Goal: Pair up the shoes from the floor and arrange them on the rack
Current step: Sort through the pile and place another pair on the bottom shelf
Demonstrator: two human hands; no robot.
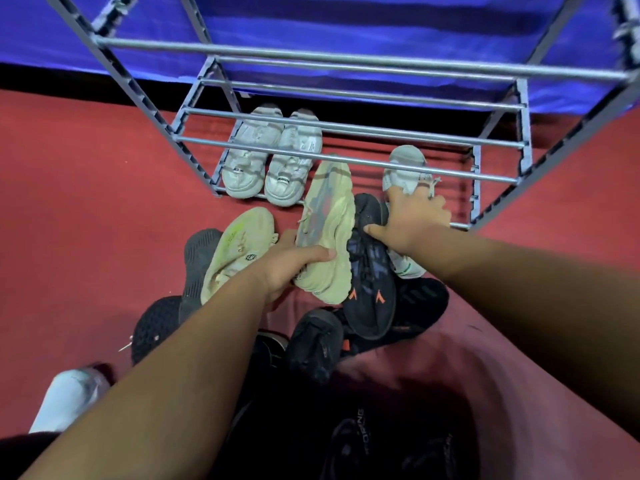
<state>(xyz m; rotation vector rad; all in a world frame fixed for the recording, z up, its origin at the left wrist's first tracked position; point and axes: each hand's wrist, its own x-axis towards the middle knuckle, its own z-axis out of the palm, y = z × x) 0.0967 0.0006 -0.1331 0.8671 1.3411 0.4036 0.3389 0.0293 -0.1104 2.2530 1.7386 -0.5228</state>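
1. Centrally, the left hand (291, 263) grips a beige chunky sneaker (327, 230), fingers wrapped around its side, toe pointing toward the top of the frame.
2. Right hand (414, 220) is closed on a white-and-grey sneaker (405, 168) at right of centre, thumb resting on a black sneaker with orange marks (370, 271) just beside the beige one.
3. Grey metal shoe rack (346, 58) fills the upper frame; a pair of white sneakers (273, 157) sits side by side on its lowest rails, upper centre-left.
4. Left of centre: a pale yellow-green knit sneaker (239, 247) leans on a dark grey shoe (199, 258).
5. More black shoes (313, 344) are heaped at lower centre on the red carpet (69, 202).
6. Blue fabric (346, 19) hangs behind the rack.
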